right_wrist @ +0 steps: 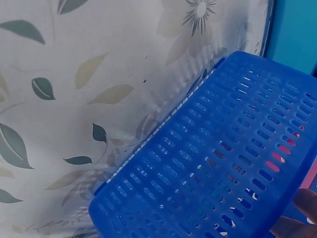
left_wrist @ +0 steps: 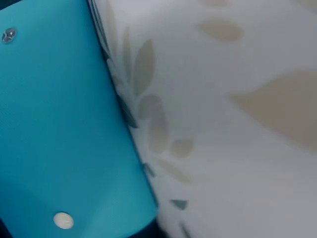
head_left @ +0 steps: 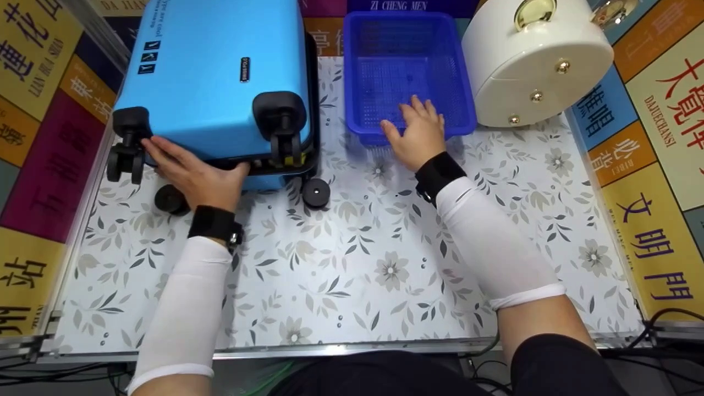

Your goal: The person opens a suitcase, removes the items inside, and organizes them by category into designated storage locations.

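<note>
A bright blue suitcase (head_left: 220, 71) with black caster wheels lies on the flowered tabletop, its wheeled end toward me. My left hand (head_left: 201, 179) rests against that near end between the wheels, fingers extended and thumb spread. In the left wrist view, a blue suitcase side (left_wrist: 64, 119) with small studs fills the left part. To the right stands a blue perforated plastic basket (head_left: 355, 82). Over its near rim reaches my right hand (head_left: 421, 135), fingers spread and fairly straight. The right wrist view shows the slotted basket wall (right_wrist: 198, 163) with fingertips (right_wrist: 292, 228) beside its upper edge.
A glossy cream case (head_left: 533, 60) with gold feet and fittings stands right of the basket. Printed panels (head_left: 654, 165) with large characters wall in the sides and back. Cables (head_left: 654, 352) hang below the table's front edge.
</note>
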`<state>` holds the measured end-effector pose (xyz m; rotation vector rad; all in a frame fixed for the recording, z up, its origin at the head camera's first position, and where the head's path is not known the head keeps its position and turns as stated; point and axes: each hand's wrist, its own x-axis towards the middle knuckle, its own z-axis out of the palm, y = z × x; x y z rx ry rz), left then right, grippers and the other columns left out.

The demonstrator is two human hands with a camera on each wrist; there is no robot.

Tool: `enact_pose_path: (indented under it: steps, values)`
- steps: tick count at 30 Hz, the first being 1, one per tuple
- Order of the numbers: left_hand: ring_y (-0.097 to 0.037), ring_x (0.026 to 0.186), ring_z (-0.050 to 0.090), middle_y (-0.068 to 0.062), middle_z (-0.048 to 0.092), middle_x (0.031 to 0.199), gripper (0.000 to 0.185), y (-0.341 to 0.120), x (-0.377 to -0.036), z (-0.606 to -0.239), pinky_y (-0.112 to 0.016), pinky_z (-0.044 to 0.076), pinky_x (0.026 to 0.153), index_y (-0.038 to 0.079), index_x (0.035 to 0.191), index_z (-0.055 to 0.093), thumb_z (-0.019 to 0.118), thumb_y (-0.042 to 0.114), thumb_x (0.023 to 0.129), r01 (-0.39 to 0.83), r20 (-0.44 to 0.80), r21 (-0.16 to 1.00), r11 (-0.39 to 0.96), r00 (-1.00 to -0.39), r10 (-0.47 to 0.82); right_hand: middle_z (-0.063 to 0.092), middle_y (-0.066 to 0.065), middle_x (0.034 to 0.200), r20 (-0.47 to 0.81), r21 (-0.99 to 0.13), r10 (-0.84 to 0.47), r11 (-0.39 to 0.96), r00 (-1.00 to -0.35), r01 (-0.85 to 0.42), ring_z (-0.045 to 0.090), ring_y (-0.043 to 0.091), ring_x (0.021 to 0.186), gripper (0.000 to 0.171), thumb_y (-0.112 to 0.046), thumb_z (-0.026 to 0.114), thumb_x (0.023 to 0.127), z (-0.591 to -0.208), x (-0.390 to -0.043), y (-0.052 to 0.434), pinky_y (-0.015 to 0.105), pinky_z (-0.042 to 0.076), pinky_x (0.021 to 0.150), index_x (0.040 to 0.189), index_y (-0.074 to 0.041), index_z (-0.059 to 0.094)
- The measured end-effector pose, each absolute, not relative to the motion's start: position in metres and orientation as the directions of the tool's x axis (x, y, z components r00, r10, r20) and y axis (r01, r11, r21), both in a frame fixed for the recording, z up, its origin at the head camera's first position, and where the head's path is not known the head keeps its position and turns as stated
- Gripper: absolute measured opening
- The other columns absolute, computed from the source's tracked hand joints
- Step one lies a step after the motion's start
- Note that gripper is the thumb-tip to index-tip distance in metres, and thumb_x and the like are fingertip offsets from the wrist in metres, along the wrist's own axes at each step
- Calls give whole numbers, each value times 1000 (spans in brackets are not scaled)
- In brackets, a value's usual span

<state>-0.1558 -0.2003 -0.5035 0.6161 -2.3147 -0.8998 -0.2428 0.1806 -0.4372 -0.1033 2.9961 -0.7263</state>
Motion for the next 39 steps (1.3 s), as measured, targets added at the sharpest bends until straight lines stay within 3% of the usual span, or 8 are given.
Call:
enact_pose_path:
  steps: [4,8,15,21,27,35,39]
  values:
    - [-22,164,0,-10,-3,177,148,-208,-155,-506,-28,6,130,8,170,-5,90,61,69,-209,304,772,600,-708,-638,23,14,174,-14,-467,-81,882,-997,-65,12,40,164,74,-59,50,106,-437,-241,180,63,3,131,158,-8,46]
    - [-23,161,5,-10,5,175,150,-216,-155,-508,-32,15,130,16,171,2,91,69,63,-220,275,802,556,-690,-670,24,15,174,5,-476,-85,876,-996,-77,13,40,164,72,-57,51,106,-438,-239,180,63,3,131,157,-7,47]
    - [-23,154,32,-10,3,175,155,-230,-156,-508,-32,36,121,26,169,6,98,68,52,-193,209,867,460,-697,-686,25,14,174,29,-483,-98,870,-995,-100,13,39,164,70,-56,52,106,-439,-230,179,61,2,131,157,-8,49]
    - [-28,147,45,-6,10,176,149,-245,-157,-501,-41,40,120,35,170,1,97,63,59,-323,83,844,428,-710,-699,27,16,173,48,-472,-102,874,-994,-112,16,42,163,68,-54,55,105,-443,-225,183,63,5,131,155,-7,51]
    - [-25,151,42,-3,13,177,130,-264,-156,-493,-40,37,124,32,170,3,88,56,75,-458,-23,774,438,-711,-703,28,17,173,46,-471,-100,875,-994,-110,15,42,163,69,-54,54,105,-446,-225,185,63,5,131,155,-7,50]
    - [-17,151,41,-3,37,168,117,-276,-160,-491,-27,28,126,32,168,18,88,52,76,-401,45,759,513,-754,-655,29,17,172,50,-464,-97,879,-994,-109,16,42,163,68,-53,55,105,-449,-223,186,66,9,130,154,-7,51]
    - [-15,151,40,-4,38,167,114,-279,-161,-493,-23,26,126,29,167,19,88,49,78,-365,49,785,500,-768,-638,29,17,172,55,-465,-97,878,-994,-111,17,43,162,67,-53,56,105,-450,-220,186,67,9,130,154,-7,52]
